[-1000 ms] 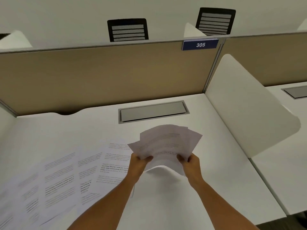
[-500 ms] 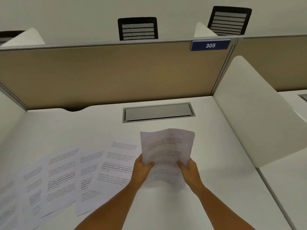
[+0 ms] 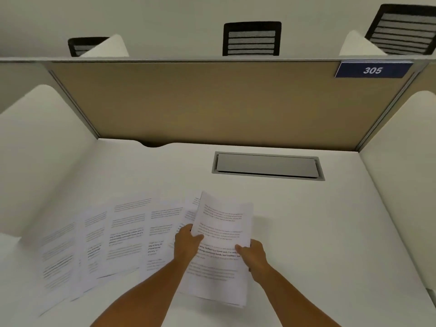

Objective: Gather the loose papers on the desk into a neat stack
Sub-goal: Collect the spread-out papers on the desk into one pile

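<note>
I hold a bundle of printed sheets (image 3: 221,232) between both hands, its edges roughly lined up and its lower end hanging toward the desk front. My left hand (image 3: 186,243) grips its left edge with the thumb on top. My right hand (image 3: 253,256) grips its right edge the same way. To the left, several loose printed papers (image 3: 113,237) lie fanned and overlapping on the white desk (image 3: 318,232), reaching the desk's left front corner.
A grey cable hatch (image 3: 267,165) is set into the desk at the back. A tan partition (image 3: 224,102) with a blue "305" sign (image 3: 372,70) closes the rear. White side dividers (image 3: 35,149) stand left and right. Black chairs (image 3: 252,38) show beyond.
The fanned sheets in my hands have been squared into a tighter bundle and lowered toward the desk. My view has swung left, showing more of the loose papers.
</note>
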